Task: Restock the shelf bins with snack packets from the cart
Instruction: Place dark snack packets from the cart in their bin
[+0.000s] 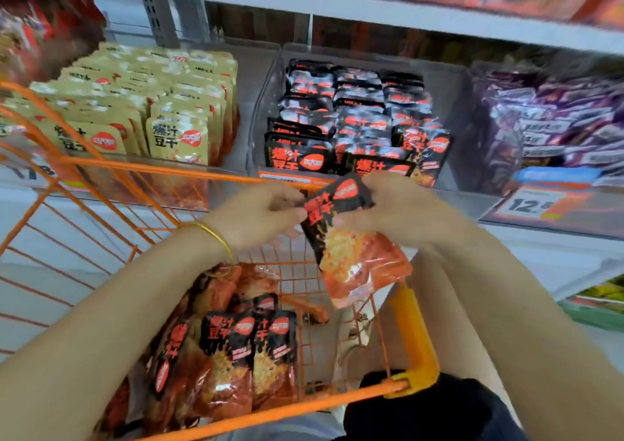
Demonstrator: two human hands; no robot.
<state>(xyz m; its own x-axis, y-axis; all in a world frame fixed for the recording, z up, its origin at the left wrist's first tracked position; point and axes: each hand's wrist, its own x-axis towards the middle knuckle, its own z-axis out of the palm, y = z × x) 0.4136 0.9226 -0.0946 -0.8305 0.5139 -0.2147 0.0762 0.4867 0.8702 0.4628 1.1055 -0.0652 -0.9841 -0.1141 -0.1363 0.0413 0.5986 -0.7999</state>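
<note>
Both hands meet over the far rim of the orange wire cart (pixel 135 167) and hold one black-and-red snack packet (pixel 342 238) between them. The left hand (pixel 260 214), with a thin gold bangle (pixel 221 239) on its wrist, pinches the packet's upper edge from nine o'clock. The right hand (pixel 400 205) curls round its top from three o'clock. The packet hangs tilted, with its clear red lower half pointing toward five o'clock.

At twelve o'clock from the hands, on the shelf, stands a clear bin (pixel 266 96) holding rows of the same black packets (pixel 358 116), most of them upright. At ten o'clock are beige packets (pixel 152 102) in tight rows. At two o'clock lie purple packets (pixel 557 119), blurred, with a price tag (pixel 530 204) on the shelf edge below them.

At seven o'clock, in the cart's basket, more black-and-red packets (pixel 243 356) lie in a loose heap. The cart's yellow handle piece (pixel 415 336) sits at five o'clock.
</note>
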